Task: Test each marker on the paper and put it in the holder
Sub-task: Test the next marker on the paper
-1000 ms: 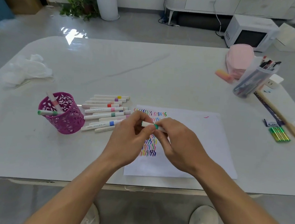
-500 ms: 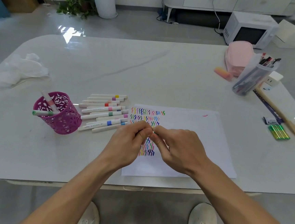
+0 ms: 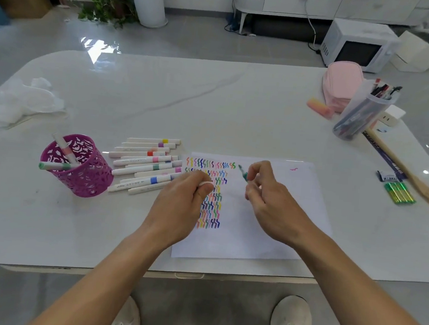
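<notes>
Green marker (image 3: 245, 175) held uncapped over the paper (image 3: 266, 239).
The marker is pinched in the curled fingers of the right hand (image 3: 269, 203), with its tip by the squiggles; the barrel is mostly hidden by those fingers, and contact with the paper cannot be told. A white cap (image 3: 204, 183), barely visible, is pinched by the left hand (image 3: 178, 206). The purple holder (image 3: 82, 179) is set well left on the counter (image 3: 213, 105).

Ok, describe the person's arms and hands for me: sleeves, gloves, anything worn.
The left arm and right arm are bare, with no sleeves in view. The left hand and right hand wear no gloves; no watch, band or ring shows.
</notes>
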Available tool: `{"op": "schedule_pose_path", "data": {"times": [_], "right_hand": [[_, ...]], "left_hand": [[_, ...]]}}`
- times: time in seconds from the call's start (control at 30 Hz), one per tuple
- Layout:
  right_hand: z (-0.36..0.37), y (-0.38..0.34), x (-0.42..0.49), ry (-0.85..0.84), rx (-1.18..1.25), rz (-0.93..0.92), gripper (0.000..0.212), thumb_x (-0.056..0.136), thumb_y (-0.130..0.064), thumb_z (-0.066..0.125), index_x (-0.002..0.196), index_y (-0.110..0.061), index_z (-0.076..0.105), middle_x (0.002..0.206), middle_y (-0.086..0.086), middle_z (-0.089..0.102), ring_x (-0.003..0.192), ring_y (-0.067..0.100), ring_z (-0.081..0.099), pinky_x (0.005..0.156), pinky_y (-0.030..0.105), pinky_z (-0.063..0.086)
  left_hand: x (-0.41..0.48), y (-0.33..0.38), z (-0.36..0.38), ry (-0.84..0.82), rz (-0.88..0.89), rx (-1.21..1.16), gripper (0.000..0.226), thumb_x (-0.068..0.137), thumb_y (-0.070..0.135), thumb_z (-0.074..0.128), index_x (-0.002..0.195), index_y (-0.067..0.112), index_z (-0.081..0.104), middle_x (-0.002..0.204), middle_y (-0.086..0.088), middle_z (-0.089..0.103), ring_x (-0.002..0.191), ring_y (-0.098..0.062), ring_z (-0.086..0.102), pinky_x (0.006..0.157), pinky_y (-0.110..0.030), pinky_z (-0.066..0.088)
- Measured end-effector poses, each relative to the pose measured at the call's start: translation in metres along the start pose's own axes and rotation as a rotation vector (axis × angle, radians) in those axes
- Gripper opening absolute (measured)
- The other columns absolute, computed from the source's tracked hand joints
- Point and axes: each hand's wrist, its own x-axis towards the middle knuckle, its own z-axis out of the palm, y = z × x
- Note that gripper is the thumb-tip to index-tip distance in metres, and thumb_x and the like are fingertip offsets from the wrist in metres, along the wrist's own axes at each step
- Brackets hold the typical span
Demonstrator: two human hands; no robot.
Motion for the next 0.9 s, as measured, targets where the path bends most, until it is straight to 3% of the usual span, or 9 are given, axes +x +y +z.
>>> {"op": "schedule_pose_path", "data": {"times": [0.1, 0.2, 0.3, 0.4, 0.5, 0.6, 0.7, 0.8, 0.9], "right_hand": [[-0.004, -0.001, 0.002, 0.038, 0.280, 0.078, 0.021, 0.107, -0.017, 0.043, 0.101, -0.030, 0.058, 0.093, 0.002, 0.068, 0.064, 0.013, 0.063, 0.056, 0.036, 0.053], [-0.008, 0.000, 0.006, 0.042, 0.553, 0.156, 0.039, 0.105, -0.004, 0.035, 0.106, -0.021, 0.070, 0.099, 0.008, 0.074, 0.077, 0.025, 0.071, 0.060, 0.033, 0.059], [-0.008, 0.006, 0.009, 0.069, 0.520, 0.102, 0.032, 0.099, 0.003, 0.050, 0.109, -0.020, 0.069, 0.096, 0.002, 0.079, 0.092, 0.018, 0.075, 0.068, 0.033, 0.062], [-0.003, 0.013, 0.010, 0.116, 0.336, 0.037, 0.014, 0.092, -0.025, 0.075, 0.099, -0.032, 0.066, 0.084, -0.008, 0.074, 0.081, 0.006, 0.070, 0.071, 0.020, 0.055], [0.005, 0.014, 0.012, 0.186, 0.312, 0.052, 0.022, 0.096, -0.050, 0.062, 0.090, -0.029, 0.065, 0.076, -0.003, 0.067, 0.067, 0.010, 0.061, 0.066, 0.030, 0.051], [0.009, 0.015, 0.018, 0.235, 0.408, 0.103, 0.023, 0.102, -0.037, 0.053, 0.087, -0.027, 0.068, 0.071, 0.001, 0.070, 0.064, 0.011, 0.062, 0.063, 0.031, 0.053], [0.009, 0.020, 0.026, 0.275, 0.537, 0.127, 0.003, 0.099, -0.023, 0.063, 0.101, -0.021, 0.063, 0.075, 0.008, 0.075, 0.065, 0.021, 0.068, 0.062, 0.031, 0.056], [0.008, 0.026, 0.035, 0.342, 0.589, 0.162, 0.010, 0.093, -0.014, 0.072, 0.100, -0.010, 0.066, 0.081, 0.010, 0.077, 0.072, 0.026, 0.075, 0.068, 0.038, 0.063], [0.009, 0.030, 0.044, 0.354, 0.623, 0.196, 0.009, 0.089, -0.009, 0.075, 0.097, -0.009, 0.070, 0.085, 0.011, 0.077, 0.075, 0.027, 0.077, 0.072, 0.042, 0.065]], "left_hand": [[0.000, -0.001, 0.006, -0.013, 0.130, 0.105, 0.013, 0.103, 0.033, 0.052, 0.105, 0.025, 0.062, 0.103, 0.013, 0.059, 0.095, -0.009, 0.051, 0.076, -0.022, 0.039], [0.001, -0.003, 0.010, -0.088, 0.163, 0.159, 0.016, 0.103, 0.033, 0.051, 0.108, 0.023, 0.063, 0.120, 0.010, 0.060, 0.111, -0.012, 0.051, 0.090, -0.024, 0.040], [0.001, -0.004, 0.015, -0.153, 0.173, 0.186, 0.019, 0.104, 0.036, 0.047, 0.109, 0.025, 0.061, 0.138, 0.012, 0.054, 0.131, -0.007, 0.039, 0.103, -0.022, 0.032], [0.001, -0.004, 0.019, -0.188, 0.188, 0.209, 0.021, 0.104, 0.039, 0.043, 0.110, 0.026, 0.058, 0.146, 0.011, 0.049, 0.141, -0.011, 0.035, 0.114, -0.030, 0.029], [0.002, -0.004, 0.022, -0.183, 0.198, 0.218, 0.019, 0.105, 0.038, 0.042, 0.109, 0.026, 0.057, 0.144, 0.010, 0.051, 0.138, -0.011, 0.038, 0.112, -0.027, 0.028], [0.003, -0.005, 0.025, -0.197, 0.191, 0.244, 0.021, 0.105, 0.039, 0.040, 0.110, 0.026, 0.055, 0.138, 0.010, 0.054, 0.130, -0.012, 0.044, 0.110, -0.027, 0.030], [0.005, -0.005, 0.027, -0.197, 0.199, 0.258, 0.021, 0.105, 0.039, 0.041, 0.110, 0.024, 0.056, 0.128, 0.009, 0.056, 0.119, -0.014, 0.048, 0.105, -0.028, 0.036], [0.007, -0.004, 0.029, -0.199, 0.219, 0.269, 0.021, 0.103, 0.039, 0.046, 0.110, 0.023, 0.057, 0.122, 0.009, 0.056, 0.115, -0.014, 0.048, 0.102, -0.027, 0.038], [0.007, -0.001, 0.031, -0.181, 0.223, 0.283, 0.019, 0.101, 0.038, 0.052, 0.110, 0.022, 0.060, 0.129, 0.008, 0.054, 0.122, -0.014, 0.045, 0.105, -0.029, 0.037]]}}
